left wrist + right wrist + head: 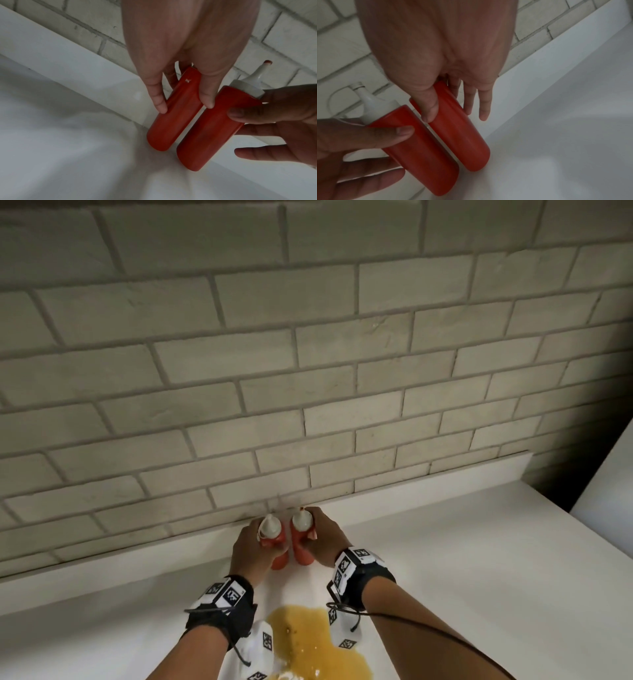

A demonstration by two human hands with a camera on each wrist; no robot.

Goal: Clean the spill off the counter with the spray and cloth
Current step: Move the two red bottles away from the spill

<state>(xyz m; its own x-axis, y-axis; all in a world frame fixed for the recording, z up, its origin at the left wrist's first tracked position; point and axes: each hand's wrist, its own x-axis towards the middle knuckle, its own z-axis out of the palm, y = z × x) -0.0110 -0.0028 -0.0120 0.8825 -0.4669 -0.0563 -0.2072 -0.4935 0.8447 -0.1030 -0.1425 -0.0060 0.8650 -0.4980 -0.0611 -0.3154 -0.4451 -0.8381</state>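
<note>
Two red squeeze bottles with white nozzle caps stand side by side at the back of the white counter (445, 559), close to the brick wall. My left hand (253, 542) grips the left bottle (274, 546) with thumb and fingers round its body (176, 108). My right hand (325, 535) grips the right bottle (301, 542) the same way (458, 135). A yellow-orange spill (318, 642) spreads on the counter between my forearms, nearer to me. I cannot make out a spray bottle or a cloth.
White pieces with black-and-white tags (265, 642) lie beside the spill, partly hidden by my forearms. A low white ledge (445, 474) runs along the foot of the brick wall (308, 371). A dark gap (565, 491) splits the counter at the right.
</note>
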